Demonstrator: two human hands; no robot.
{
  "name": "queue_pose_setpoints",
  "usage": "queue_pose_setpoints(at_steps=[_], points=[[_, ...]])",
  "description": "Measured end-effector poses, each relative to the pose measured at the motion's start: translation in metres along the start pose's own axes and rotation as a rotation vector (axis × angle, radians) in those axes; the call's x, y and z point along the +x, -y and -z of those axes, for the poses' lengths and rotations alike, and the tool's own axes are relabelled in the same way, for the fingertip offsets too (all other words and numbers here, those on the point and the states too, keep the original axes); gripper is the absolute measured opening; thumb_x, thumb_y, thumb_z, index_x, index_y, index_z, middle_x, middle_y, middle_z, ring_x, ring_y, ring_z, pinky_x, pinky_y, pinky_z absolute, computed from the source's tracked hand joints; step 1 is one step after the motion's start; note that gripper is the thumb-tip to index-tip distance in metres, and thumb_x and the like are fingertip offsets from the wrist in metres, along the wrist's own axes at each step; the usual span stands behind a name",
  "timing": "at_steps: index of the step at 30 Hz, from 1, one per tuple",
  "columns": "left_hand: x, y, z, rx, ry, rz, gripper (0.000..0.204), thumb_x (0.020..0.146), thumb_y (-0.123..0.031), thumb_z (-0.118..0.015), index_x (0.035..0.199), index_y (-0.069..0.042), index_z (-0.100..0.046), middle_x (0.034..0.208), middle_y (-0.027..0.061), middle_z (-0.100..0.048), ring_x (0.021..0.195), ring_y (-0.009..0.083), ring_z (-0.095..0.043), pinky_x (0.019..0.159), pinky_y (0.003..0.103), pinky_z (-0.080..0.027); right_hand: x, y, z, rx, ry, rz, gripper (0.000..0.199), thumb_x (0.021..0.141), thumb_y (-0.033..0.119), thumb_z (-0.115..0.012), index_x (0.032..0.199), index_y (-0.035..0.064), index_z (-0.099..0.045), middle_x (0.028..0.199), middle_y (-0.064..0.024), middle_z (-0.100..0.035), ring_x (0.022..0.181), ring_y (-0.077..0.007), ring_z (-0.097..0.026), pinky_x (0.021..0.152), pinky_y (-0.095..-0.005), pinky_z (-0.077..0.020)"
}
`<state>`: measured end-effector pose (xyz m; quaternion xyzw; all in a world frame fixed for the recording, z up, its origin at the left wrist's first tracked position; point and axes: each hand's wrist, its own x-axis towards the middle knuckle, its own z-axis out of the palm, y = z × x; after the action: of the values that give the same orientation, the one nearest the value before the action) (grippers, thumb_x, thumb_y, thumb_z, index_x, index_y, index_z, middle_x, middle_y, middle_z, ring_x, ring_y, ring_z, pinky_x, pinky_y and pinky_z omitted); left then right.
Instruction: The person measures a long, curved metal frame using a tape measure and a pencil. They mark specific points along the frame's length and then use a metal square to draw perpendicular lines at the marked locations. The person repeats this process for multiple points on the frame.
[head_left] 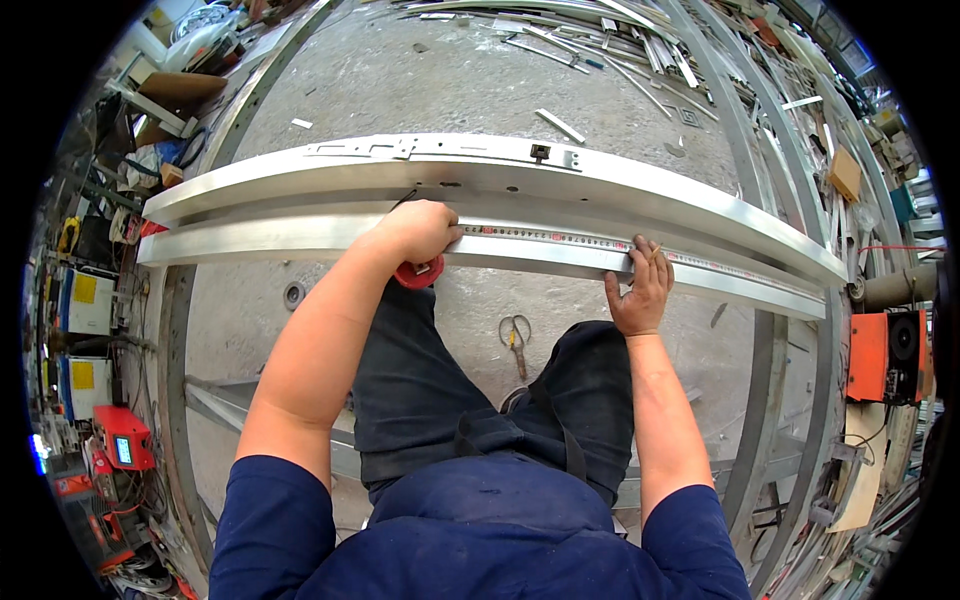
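My left hand (420, 232) grips a red tape measure case (420, 272) against the near edge of a long aluminium profile (300, 238). The tape blade (560, 238) runs to the right along the profile's top. My right hand (640, 290) lies flat on the profile, fingers pressing the blade down near its middle. A second, wider aluminium profile (480, 175) sits just behind the first, with a small black fitting (540, 152) on top.
A pair of scissors (515, 338) lies on the concrete floor between my legs. Metal frame rails (770, 390) run beneath me. Loose aluminium offcuts (600, 40) are piled far ahead. An orange machine (885, 355) stands right; red equipment (120, 440) and clutter line the left.
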<state>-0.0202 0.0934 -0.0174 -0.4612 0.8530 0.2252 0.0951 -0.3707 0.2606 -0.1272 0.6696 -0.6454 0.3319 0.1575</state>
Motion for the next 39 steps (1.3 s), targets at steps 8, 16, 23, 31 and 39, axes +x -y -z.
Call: queue_pose_setpoints(at_steps=[8,16,23,31,39], points=[[-0.0017,-0.0012,-0.0008,0.020,-0.014,0.002,0.035,0.100,-0.034,-0.060,0.099,-0.003,-0.076,0.095,0.0208,-0.074,0.093,0.0405,-0.070,0.086,0.049,-0.054,0.0006,0.0006,-0.0003,0.015,-0.004,0.001,0.052,0.084,0.034,-0.077,0.126,0.0076,-0.060,0.146,-0.0124,-0.061,0.137,-0.0369,-0.052,0.118,-0.0510,-0.0317],[-0.0034,-0.0072,0.0057,0.007,0.031,0.037,0.035,0.101,-0.034,-0.059,0.100,-0.002,-0.075,0.095,0.0209,-0.074,0.094,0.0402,-0.070,0.086,0.048,-0.054,-0.0013,-0.0010,-0.0028,0.011,-0.014,0.002,0.052,0.085,0.035,-0.077,0.126,0.0072,-0.059,0.146,-0.0135,-0.060,0.138,-0.0376,-0.051,0.117,-0.0515,-0.0313],[-0.0043,-0.0067,0.0063,0.022,0.030,0.016,0.036,0.102,-0.034,-0.059,0.102,-0.003,-0.075,0.096,0.0208,-0.074,0.094,0.0401,-0.071,0.087,0.048,-0.054,-0.0019,-0.0021,-0.0046,0.011,-0.015,0.002,0.052,0.084,0.035,-0.076,0.125,0.0072,-0.060,0.145,-0.0152,-0.060,0.137,-0.0384,-0.051,0.118,-0.0520,-0.0311],[-0.0025,-0.0097,0.0070,0.011,0.048,0.039,0.035,0.101,-0.033,-0.058,0.099,-0.002,-0.075,0.097,0.0211,-0.074,0.095,0.0402,-0.070,0.088,0.049,-0.054,-0.0018,-0.0034,-0.0033,0.019,-0.022,0.006,0.052,0.083,0.033,-0.077,0.125,0.0075,-0.060,0.145,-0.0157,-0.060,0.137,-0.0396,-0.051,0.117,-0.0519,-0.0317],[0.0014,-0.0036,0.0053,0.015,0.063,0.041,0.034,0.100,-0.032,-0.059,0.095,-0.002,-0.074,0.096,0.0214,-0.074,0.094,0.0408,-0.070,0.087,0.049,-0.054,-0.0007,-0.0021,-0.0005,0.008,0.003,-0.001,0.052,0.083,0.034,-0.077,0.124,0.0078,-0.061,0.146,-0.0134,-0.060,0.138,-0.0376,-0.051,0.117,-0.0515,-0.0318]])
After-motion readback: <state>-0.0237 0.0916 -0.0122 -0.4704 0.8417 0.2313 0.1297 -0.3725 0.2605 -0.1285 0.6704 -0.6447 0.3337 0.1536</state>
